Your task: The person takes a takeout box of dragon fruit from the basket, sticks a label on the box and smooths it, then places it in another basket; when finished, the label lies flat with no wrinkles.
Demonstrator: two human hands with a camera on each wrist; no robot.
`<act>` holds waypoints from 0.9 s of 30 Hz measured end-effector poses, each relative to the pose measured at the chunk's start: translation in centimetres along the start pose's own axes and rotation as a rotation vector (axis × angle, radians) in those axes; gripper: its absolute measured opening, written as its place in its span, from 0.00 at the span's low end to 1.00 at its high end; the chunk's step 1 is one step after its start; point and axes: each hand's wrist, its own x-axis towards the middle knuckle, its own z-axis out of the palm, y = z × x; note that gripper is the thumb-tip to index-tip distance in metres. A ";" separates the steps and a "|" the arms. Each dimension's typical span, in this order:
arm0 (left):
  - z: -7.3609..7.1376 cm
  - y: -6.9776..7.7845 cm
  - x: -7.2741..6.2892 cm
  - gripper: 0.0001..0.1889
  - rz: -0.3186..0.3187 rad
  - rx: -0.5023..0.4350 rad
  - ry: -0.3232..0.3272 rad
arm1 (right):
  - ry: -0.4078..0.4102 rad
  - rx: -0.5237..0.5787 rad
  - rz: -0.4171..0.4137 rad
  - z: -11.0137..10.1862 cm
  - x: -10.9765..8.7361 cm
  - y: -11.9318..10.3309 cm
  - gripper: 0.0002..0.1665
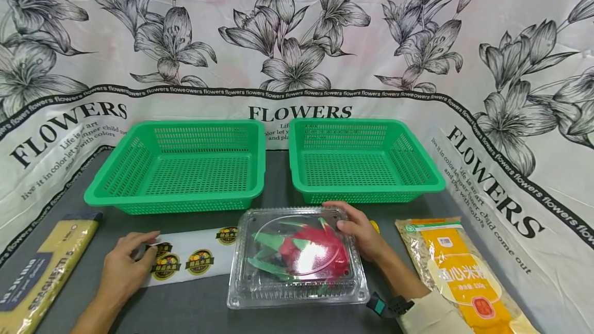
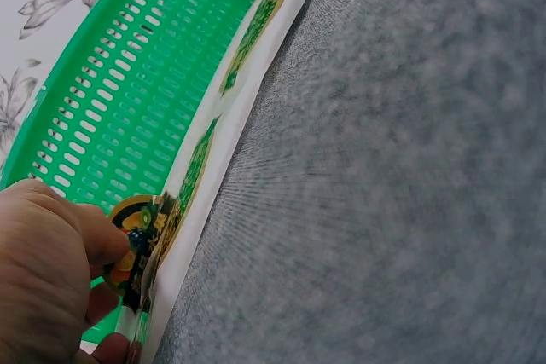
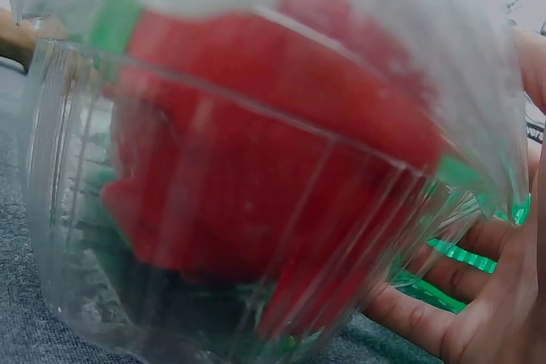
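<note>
A clear plastic clamshell box with a pink dragon fruit inside stands at the middle front, its lid down. My right hand grips the box by its far right corner, thumb on the lid; in the right wrist view its fingers lie against the box's side. Left of the box, a white backing strip carries several round black-and-gold fruit stickers. At the strip's left end my left hand pinches a sticker, which stands up from the strip in the left wrist view.
Two green plastic baskets stand side by side at the back. A spaghetti pack lies at far left, and an orange-and-clear food bag at right. A small yellow item shows behind the right hand. Printed cloth hangs behind.
</note>
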 end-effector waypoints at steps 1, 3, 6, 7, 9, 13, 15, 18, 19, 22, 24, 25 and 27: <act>0.0 0.0 0.0 0.15 -0.006 -0.006 0.010 | -0.001 0.001 0.000 0.0 0.0 0.0 0.25; 0.0 0.1 0.1 0.13 -0.013 -0.015 0.023 | -0.001 0.005 0.001 0.0 0.0 -0.1 0.25; 0.0 0.1 0.2 0.11 -0.029 -0.029 0.038 | 0.001 0.002 0.007 0.0 0.1 -0.2 0.25; 0.0 0.0 0.2 0.11 -0.032 -0.030 0.043 | 0.001 0.000 0.007 0.0 0.1 -0.2 0.25; 0.1 0.0 0.3 0.11 -0.039 -0.036 0.047 | 0.004 0.001 0.010 0.0 0.1 -0.2 0.25; -0.1 -0.1 0.2 0.10 -0.064 -0.035 0.032 | 0.005 0.011 0.004 0.0 0.1 -0.1 0.25; -0.3 -0.2 0.2 0.09 -0.083 -0.027 0.008 | 0.005 0.008 0.003 0.1 0.2 0.0 0.25; -0.7 -0.4 0.1 0.08 -0.126 -0.043 -0.027 | 0.004 -0.001 -0.001 0.3 0.2 0.0 0.25; -0.8 -0.5 0.1 0.07 -0.140 -0.056 -0.035 | 0.003 -0.004 -0.004 0.4 0.2 -0.1 0.25; -0.9 -0.6 0.2 0.06 -0.174 -0.112 -0.041 | 0.003 -0.003 -0.013 0.4 0.2 -0.2 0.25; -1.0 -0.6 0.2 0.06 -0.181 -0.141 -0.039 | 0.003 0.002 -0.015 0.4 0.1 -0.2 0.25; -1.0 -0.6 0.3 0.05 -0.182 -0.158 -0.040 | 0.003 0.005 -0.014 0.4 0.1 -0.3 0.25; -1.0 -0.6 0.4 0.05 -0.182 -0.174 -0.041 | 0.005 0.010 -0.011 0.4 0.1 -0.3 0.25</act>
